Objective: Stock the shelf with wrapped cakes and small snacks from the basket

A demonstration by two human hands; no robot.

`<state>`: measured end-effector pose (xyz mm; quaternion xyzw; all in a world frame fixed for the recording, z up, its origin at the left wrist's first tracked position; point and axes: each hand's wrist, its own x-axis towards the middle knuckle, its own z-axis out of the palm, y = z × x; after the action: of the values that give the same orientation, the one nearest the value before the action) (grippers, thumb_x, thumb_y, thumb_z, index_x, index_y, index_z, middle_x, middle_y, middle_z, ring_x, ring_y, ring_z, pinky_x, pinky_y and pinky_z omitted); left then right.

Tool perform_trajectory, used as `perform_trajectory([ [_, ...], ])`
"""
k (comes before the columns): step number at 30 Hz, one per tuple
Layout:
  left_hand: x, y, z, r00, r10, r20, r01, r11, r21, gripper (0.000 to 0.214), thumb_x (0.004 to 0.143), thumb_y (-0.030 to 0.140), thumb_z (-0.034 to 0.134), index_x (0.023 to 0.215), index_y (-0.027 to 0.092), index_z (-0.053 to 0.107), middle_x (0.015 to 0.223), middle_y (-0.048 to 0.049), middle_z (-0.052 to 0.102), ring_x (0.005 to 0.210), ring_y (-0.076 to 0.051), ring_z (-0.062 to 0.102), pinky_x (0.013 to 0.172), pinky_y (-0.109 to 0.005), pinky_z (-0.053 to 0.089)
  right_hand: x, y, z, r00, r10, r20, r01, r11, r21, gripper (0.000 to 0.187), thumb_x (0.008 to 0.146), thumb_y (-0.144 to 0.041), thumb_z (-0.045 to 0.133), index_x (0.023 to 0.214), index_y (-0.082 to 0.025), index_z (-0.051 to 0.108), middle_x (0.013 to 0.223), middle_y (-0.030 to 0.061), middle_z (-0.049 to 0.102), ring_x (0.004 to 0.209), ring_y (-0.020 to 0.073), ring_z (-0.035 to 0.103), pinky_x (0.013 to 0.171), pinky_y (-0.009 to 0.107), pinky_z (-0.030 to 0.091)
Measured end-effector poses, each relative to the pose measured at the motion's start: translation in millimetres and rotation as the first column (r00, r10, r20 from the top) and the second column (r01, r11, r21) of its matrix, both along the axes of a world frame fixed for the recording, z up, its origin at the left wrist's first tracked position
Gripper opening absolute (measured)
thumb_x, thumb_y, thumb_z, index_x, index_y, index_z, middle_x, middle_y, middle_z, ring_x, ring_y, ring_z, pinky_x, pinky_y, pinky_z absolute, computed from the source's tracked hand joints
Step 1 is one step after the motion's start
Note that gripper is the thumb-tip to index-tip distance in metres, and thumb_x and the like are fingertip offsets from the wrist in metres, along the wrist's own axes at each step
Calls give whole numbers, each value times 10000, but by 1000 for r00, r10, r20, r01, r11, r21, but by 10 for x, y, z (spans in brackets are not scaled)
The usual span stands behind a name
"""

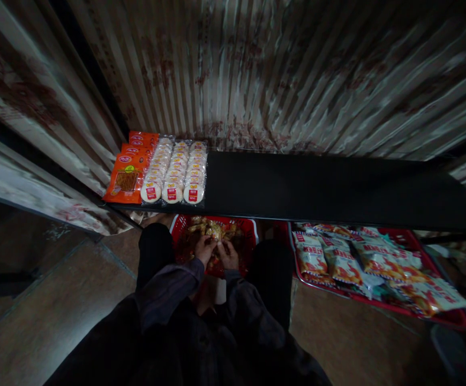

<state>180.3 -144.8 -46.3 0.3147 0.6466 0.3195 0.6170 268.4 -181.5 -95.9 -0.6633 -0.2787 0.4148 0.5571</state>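
Both my hands meet over a red basket (256,228) on the floor between my knees. My left hand (204,251) and my right hand (228,254) pinch a small gold-wrapped packet (215,232) from either side. More small yellowish-gold packets (196,221) lie in the basket beneath and around my fingers. The dim light hides what is inside the wrappers. Above the basket, a black shelf (297,182) bears orange snack bags (122,179) and rows of clear-wrapped round white crackers (172,174) at its left end.
To the right, a second red basket (460,317) is heaped with white and orange snack bags (343,260). The shelf's front edge juts out just beyond my hands. Pleated patterned curtains (233,69) hang behind and at the left, with dark frame posts (92,59). Tiles (76,289) cover the floor.
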Motion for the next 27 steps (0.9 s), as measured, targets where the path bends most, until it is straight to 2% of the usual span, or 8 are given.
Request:
perform_trajectory([
  [4, 3, -19, 79, 998, -21, -58, 26, 997, 76, 230, 807, 230, 686, 1031, 181, 669, 1069, -50, 731, 967, -152, 680, 848, -252, 528, 21, 2, -8, 998, -34, 53, 33, 999, 7, 511, 647, -648, 699, 887, -198, 729, 930, 78, 762, 882, 232, 688, 851, 361, 548],
  [7, 15, -32, 137, 999, -30, -45, 35, 992, 121, 241, 824, 236, 663, 1061, 193, 667, 1095, -46, 730, 975, -157, 681, 877, -270, 529, 51, 25, -5, 991, -62, 115, 61, 998, 12, 497, 642, -618, 703, 899, -193, 730, 990, 92, 756, 935, 238, 679, 909, 372, 532],
  [11, 29, -33, 158, 994, -54, -97, 78, 964, 256, 256, 833, 158, 586, 1073, 196, 668, 1151, -66, 705, 1054, -169, 649, 971, -313, 498, 93, 55, 58, 991, -51, 121, 49, 999, 19, 502, 677, -573, 669, 1005, -196, 704, 1008, 82, 754, 936, 233, 693, 919, 373, 536],
  [16, 22, -3, 225, 976, -78, -201, 154, 906, 394, 309, 844, 141, 517, 1115, 196, 656, 1153, -72, 675, 1076, -169, 619, 1018, -332, 465, 137, 95, 260, 978, -9, 210, -3, 998, 60, 478, 738, -513, 642, 1097, -198, 653, 1059, 96, 753, 962, 239, 707, 917, 379, 546],
  [21, 28, 103, 433, 976, -95, -197, 180, 860, 477, 311, 869, 168, 499, 1138, 195, 653, 1154, -84, 651, 1069, -176, 616, 1001, -328, 480, 164, 249, 534, 958, 0, 287, -30, 995, 97, 430, 816, -502, 582, 1111, -193, 638, 1066, 108, 759, 984, 237, 710, 916, 369, 543],
  [27, 82, 315, 627, 964, -87, -252, 211, 827, 522, 350, 860, 141, 491, 1166, 194, 654, 1139, -91, 632, 1075, -180, 606, 1030, -332, 463, 223, 543, 780, 928, 26, 372, -76, 990, 122, 418, 814, -505, 582, 1086, -198, 661, 1062, 105, 761, 968, 243, 704, 883, 358, 540],
])
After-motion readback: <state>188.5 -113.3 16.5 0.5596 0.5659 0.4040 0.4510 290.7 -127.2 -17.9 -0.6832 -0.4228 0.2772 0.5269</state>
